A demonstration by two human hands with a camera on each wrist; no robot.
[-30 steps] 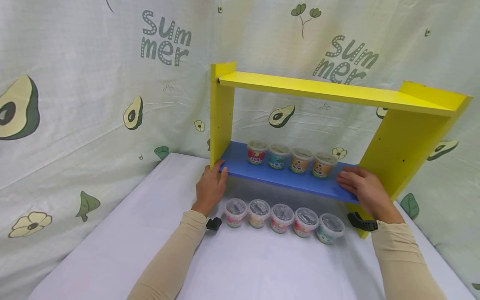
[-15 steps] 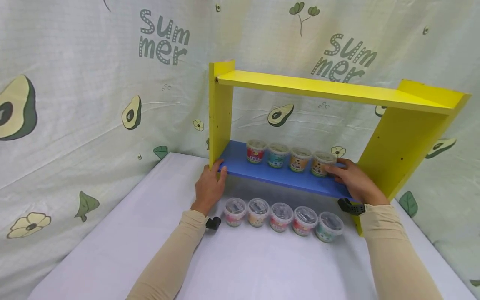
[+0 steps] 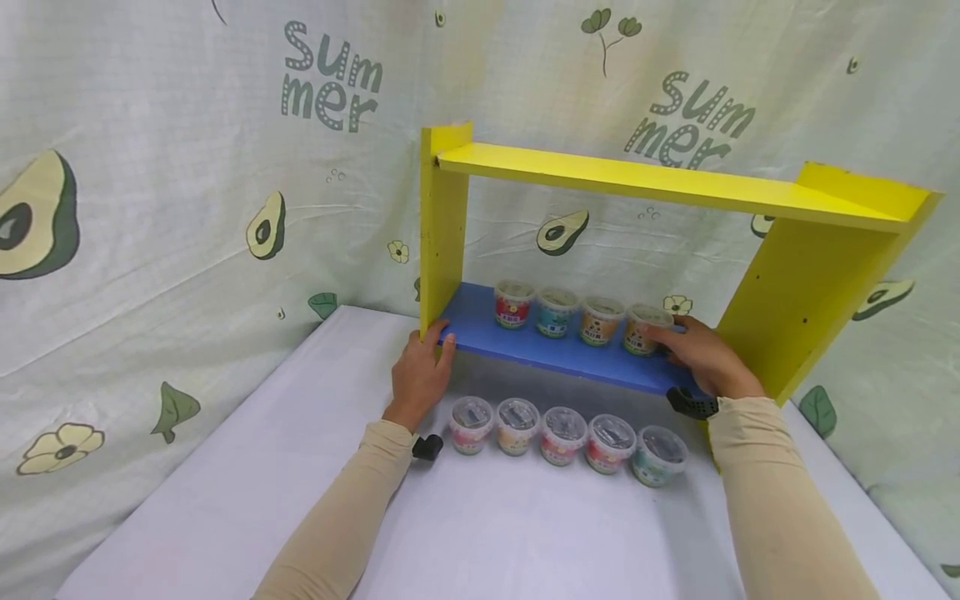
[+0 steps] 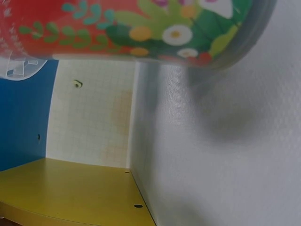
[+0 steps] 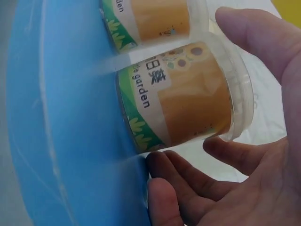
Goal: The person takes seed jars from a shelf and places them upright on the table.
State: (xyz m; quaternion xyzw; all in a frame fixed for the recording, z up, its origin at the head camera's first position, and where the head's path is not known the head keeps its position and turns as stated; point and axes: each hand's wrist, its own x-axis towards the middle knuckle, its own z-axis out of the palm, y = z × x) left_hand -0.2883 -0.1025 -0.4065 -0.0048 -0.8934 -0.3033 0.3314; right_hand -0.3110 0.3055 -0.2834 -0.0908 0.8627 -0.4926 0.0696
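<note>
Head view: yellow rack (image 3: 813, 292) stands on a white worktop (image 3: 480, 517), with a blue shelf (image 3: 525, 342) low between its sides. Four cups in a row on the shelf; the rightmost, an orange cup (image 3: 647, 328), sits at the shelf's right end. Right hand (image 3: 697, 354) curls round this cup, thumb on its near side, fingers on the far right side. Right wrist view: thumb and fingers (image 5: 244, 155) bracket the orange cup (image 5: 178, 103), lid rim close against the palm side; cup upright on the shelf, a second orange cup (image 5: 150, 21) just beside it. Left hand (image 3: 420, 375) grips the shelf's left near corner at the yellow upright, thumb on top. Five cups (image 3: 564, 436) line the worktop under the shelf's near edge.
</note>
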